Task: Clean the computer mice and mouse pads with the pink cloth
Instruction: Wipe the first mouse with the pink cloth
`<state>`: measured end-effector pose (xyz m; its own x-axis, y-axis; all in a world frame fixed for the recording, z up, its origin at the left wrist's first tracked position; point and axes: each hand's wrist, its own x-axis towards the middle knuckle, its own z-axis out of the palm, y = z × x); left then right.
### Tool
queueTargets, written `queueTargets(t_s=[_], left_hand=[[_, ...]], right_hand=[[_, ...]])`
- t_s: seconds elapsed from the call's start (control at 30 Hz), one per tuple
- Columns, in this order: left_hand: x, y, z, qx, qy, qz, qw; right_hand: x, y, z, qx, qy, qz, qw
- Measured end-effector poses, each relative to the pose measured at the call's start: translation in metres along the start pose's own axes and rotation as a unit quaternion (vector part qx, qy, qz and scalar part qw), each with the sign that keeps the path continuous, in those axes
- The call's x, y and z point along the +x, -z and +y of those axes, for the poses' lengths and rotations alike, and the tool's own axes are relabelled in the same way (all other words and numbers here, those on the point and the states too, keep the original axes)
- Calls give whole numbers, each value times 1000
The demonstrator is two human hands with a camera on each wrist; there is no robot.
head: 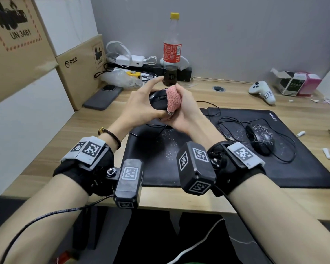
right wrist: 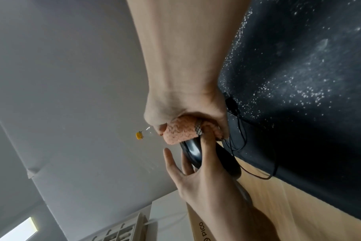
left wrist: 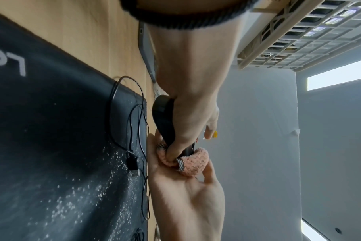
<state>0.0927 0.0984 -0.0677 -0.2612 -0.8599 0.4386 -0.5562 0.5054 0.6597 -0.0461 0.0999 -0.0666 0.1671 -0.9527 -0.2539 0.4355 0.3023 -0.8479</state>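
Left hand (head: 141,103) is holding a black wired mouse (head: 158,100) lifted clear of the desk (head: 69,130), thumb and lower fingers pinching its sides, index finger sticking out free. Right hand (head: 181,115) is closing around the bunched pink cloth (head: 173,99) and pressing it against the mouse's right flank.

Judgement on the step: the cloth wad is covering only one side, so the left hand should be rotating the mouse while the right is rubbing, and the pinch should be shifting so no patch under the fingers is skipped. The cable (head: 210,105) is trailing down onto the near-left mouse pad (head: 160,168); keep it slack.

Still waiting: the second mouse (head: 260,139), speckled white, is lying on the right-hand pad (head: 303,168); both pads are carrying white specks. A cola bottle (head: 172,50) is standing just behind the hands, so keep strokes short.
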Motion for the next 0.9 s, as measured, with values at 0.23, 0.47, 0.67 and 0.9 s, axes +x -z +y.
queueTargets(t_s=[0.23,0.47,0.67,0.9], left_hand=[[-7,8,-12,-2,18,-26,999],[-16,18,-24,-20,25,-61,998],[-20,27,-26,-11,70,-51,996],[-36,56,-46,-5,129,-34,991]], right_hand=[[4,-5,20,-71,61,22,995],[17,-16,26,-79,78,117,987],[21,-30,33,-108,83,183,974],[21,-35,25,-55,70,228,970]])
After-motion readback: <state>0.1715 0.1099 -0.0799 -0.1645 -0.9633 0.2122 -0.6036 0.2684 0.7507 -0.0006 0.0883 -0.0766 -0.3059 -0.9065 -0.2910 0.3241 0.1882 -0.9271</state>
